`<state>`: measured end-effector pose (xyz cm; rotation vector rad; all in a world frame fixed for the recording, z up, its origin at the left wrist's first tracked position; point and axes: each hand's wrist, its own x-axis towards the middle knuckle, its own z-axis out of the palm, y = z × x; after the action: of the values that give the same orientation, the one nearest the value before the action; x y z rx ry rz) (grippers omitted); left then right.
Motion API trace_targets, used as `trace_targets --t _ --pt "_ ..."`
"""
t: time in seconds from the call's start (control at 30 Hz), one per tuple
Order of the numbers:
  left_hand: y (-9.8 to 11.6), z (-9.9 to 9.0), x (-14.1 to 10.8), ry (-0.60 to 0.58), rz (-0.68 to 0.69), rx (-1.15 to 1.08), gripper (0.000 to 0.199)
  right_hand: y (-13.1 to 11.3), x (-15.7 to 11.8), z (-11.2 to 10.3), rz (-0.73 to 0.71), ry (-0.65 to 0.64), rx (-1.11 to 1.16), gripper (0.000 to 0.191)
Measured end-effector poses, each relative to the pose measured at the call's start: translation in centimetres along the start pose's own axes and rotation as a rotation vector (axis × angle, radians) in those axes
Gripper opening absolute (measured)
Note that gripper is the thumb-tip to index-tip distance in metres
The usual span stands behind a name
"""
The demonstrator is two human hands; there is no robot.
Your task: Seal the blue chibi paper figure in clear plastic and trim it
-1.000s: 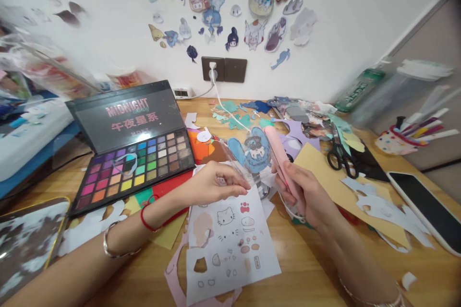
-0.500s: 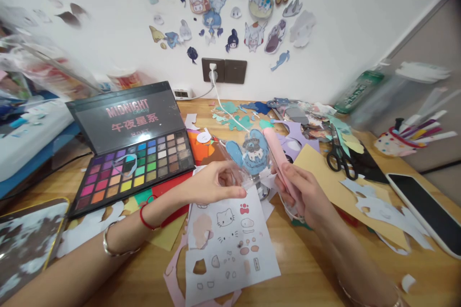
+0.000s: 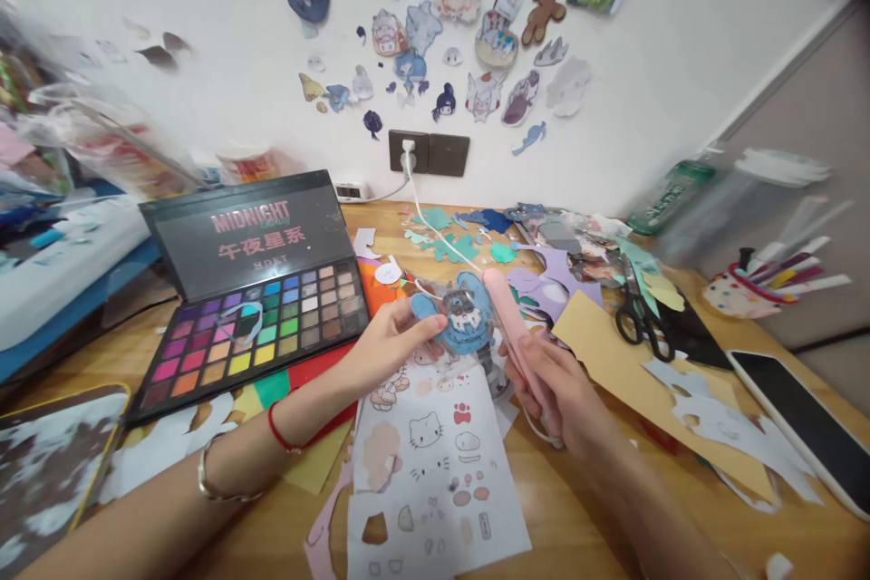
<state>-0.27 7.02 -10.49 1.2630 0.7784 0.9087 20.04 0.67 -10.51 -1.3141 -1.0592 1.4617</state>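
My left hand [image 3: 394,340] pinches a blue paper character cutout [image 3: 468,331] in clear plastic film, its thumb lying over the left side. My right hand [image 3: 554,381] is wrapped round a slim pink corded device [image 3: 511,313] that looks like a mini hair straightener. The device stands tilted at the right edge of the cutout; whether they touch I cannot tell. Below both hands lies a white sheet [image 3: 435,489] of drawn cat faces, bows and small shapes, some cut out.
An open eyeshadow palette [image 3: 258,240] stands at left. Black scissors [image 3: 639,313], tan paper [image 3: 612,362] and a phone [image 3: 802,426] lie at right, near a pen holder [image 3: 740,290]. A white cord [image 3: 435,231] runs from the wall socket [image 3: 408,154]. Paper scraps [image 3: 452,245] lie behind the hands.
My left hand has moved up and left, its thumb now on the blue cutout. The cutout and pink device sit slightly lower in view as the camera has tilted up.
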Motion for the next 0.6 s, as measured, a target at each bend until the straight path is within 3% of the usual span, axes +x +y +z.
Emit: trace_targets --t 0.2,0.33,0.6 --pt "0.0 -0.3 0.1 -0.056 0.029 0.025 0.022 0.0 0.2 -0.1 0.014 -0.066 0.032 0.039" --pt "-0.2 -0.4 0.1 -0.033 0.034 0.051 0.025 0.1 0.2 0.1 0.046 -0.093 0.025 0.045" --pt "1.1 -0.4 -0.1 -0.019 0.065 0.137 0.025 0.2 0.3 -0.1 -0.006 -0.063 -0.090 0.048"
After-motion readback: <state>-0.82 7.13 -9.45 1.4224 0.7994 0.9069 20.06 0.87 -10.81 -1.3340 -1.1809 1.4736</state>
